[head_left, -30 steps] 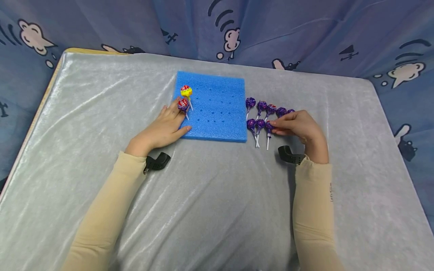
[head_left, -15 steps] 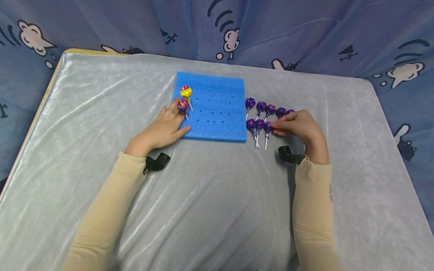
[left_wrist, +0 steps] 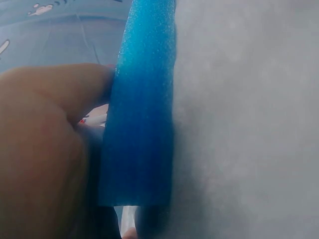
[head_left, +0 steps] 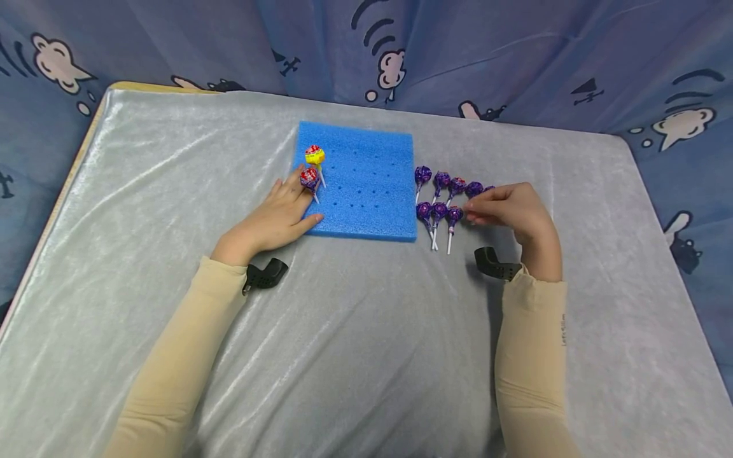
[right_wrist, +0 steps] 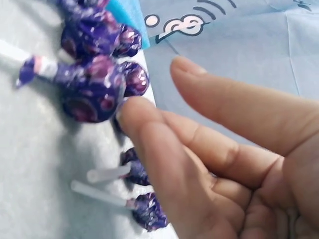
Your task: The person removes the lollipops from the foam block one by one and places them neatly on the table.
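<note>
My left hand (head_left: 280, 213) lies with its fingers spread over the left edge of a blue foam board (head_left: 372, 156) dotted with small holes. Near its fingertips, a yellow-and-red lollipop (head_left: 315, 155) and a purple-and-red lollipop (head_left: 309, 177) stand in the board. In the left wrist view, the thumb (left_wrist: 65, 84) is against the foam's edge (left_wrist: 142, 129). To the right of the board, my right hand (head_left: 515, 207) hovers beside the end purple lollipop (head_left: 454, 215) of the front row. The right wrist view shows thumb and forefinger apart; one fingertip is at that lollipop's head (right_wrist: 89, 92), contact unclear.
Several purple lollipops lie in two rows right of the board, including a back-row lollipop (head_left: 422, 173); my right hand partly covers the far end. A grey cloth (head_left: 366, 331) covers the table, and a blue printed curtain (head_left: 321, 57) hangs behind.
The right hand first nudged the end purple lollipop slightly left, then let go and drew back a little to the right. The left hand and the board have stayed put.
</note>
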`<state>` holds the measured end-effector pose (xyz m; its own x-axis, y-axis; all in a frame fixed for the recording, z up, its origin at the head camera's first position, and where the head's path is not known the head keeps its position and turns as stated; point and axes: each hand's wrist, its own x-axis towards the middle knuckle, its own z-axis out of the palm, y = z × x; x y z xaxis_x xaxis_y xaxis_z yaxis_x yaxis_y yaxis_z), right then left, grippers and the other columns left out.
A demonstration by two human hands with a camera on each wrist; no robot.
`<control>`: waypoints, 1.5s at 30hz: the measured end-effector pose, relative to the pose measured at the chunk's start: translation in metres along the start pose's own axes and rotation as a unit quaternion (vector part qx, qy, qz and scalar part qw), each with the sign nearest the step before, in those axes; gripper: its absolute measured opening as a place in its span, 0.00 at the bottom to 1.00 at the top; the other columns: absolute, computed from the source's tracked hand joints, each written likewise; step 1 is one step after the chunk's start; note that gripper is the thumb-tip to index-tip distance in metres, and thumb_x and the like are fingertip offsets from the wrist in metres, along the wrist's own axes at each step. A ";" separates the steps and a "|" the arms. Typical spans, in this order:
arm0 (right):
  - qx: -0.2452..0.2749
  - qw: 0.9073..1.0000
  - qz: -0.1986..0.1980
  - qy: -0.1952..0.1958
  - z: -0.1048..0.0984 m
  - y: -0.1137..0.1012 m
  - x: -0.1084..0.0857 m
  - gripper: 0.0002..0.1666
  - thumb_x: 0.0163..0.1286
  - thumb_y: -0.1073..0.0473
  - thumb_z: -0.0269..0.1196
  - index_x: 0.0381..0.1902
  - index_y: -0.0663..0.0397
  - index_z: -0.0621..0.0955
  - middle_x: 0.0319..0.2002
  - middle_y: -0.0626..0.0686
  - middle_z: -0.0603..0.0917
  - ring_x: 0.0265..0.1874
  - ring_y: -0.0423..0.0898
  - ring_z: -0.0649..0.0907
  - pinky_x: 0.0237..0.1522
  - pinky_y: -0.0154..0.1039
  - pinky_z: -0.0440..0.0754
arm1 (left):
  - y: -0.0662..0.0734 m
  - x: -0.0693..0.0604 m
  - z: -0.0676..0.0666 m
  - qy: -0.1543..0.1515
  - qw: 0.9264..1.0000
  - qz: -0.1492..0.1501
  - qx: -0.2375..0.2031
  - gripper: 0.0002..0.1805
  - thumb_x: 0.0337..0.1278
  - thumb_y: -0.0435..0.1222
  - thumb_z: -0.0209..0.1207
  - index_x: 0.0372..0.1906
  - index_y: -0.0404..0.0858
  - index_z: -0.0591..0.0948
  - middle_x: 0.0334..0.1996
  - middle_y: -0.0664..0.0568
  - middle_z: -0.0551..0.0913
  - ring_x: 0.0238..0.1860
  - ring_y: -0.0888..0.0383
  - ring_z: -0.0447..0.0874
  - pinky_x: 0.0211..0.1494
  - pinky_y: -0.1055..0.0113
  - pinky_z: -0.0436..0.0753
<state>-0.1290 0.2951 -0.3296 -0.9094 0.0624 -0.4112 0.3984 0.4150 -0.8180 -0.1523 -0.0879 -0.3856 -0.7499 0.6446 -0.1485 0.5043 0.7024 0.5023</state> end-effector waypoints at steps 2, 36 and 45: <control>0.004 1.000 -0.016 0.005 0.002 -0.002 0.000 0.04 0.62 0.63 0.66 0.30 0.56 0.86 0.23 0.47 0.86 0.24 0.40 0.85 0.32 0.35 0.83 | 0.000 0.000 0.000 0.001 1.000 0.000 0.000 0.36 0.71 0.48 0.43 0.73 0.30 0.50 0.74 0.38 0.38 0.73 0.49 0.24 0.71 0.47 0.34; 0.053 0.986 -0.155 -0.033 0.101 -0.065 0.018 0.19 0.58 0.67 0.68 0.45 0.76 0.80 0.30 0.51 0.86 0.30 0.40 0.86 0.38 0.34 0.82 | -0.005 0.002 0.002 0.012 1.000 0.017 0.005 0.29 0.71 0.48 0.43 0.66 0.31 0.66 0.75 0.43 0.33 0.73 0.49 0.23 0.70 0.44 0.35; 0.010 0.984 -0.173 -0.039 0.147 -0.079 0.031 0.19 0.56 0.63 0.70 0.44 0.69 0.83 0.37 0.60 0.86 0.33 0.43 0.85 0.40 0.36 0.81 | -0.001 0.002 0.000 0.009 1.000 0.015 0.008 0.31 0.71 0.48 0.43 0.70 0.32 0.61 0.75 0.45 0.34 0.73 0.50 0.24 0.70 0.43 0.37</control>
<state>-0.1709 0.1314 -0.3368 -0.9793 -0.1498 -0.1363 0.0701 0.3810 -0.9219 -0.1540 -0.0876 -0.3868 -0.7422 0.6597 -0.1184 0.5332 0.6881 0.4921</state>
